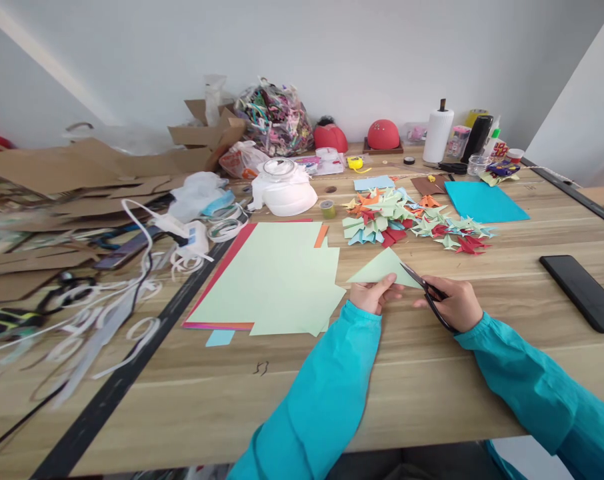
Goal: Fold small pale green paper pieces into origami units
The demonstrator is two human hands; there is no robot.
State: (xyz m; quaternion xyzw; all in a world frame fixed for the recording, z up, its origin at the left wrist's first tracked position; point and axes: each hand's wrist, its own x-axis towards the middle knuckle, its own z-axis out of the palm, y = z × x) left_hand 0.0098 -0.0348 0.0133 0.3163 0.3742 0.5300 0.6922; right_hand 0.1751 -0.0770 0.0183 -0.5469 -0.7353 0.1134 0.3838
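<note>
My left hand [375, 294] pinches a pale green paper triangle [381, 267] by its lower edge, thumb on top. My right hand [456, 303] is wrapped round the handles of black scissors [438, 305]. The scissor blades reach over the right side of the triangle; whether they have cut into it I cannot tell. Left of my hands lies a stack of coloured sheets, with pale green paper [267, 280] on top and red paper [222, 267] showing along its left side. Just beyond my hands is a heap of folded paper pieces [389, 213] in green, red, orange and blue.
A black phone [582, 293] lies at the right. Behind the folded pieces are blue paper [487, 201], a white bottle [438, 135] and two red pincushion-like domes [383, 135]. White cables, a power strip [195, 239] and flattened cardboard [92, 163] crowd the left.
</note>
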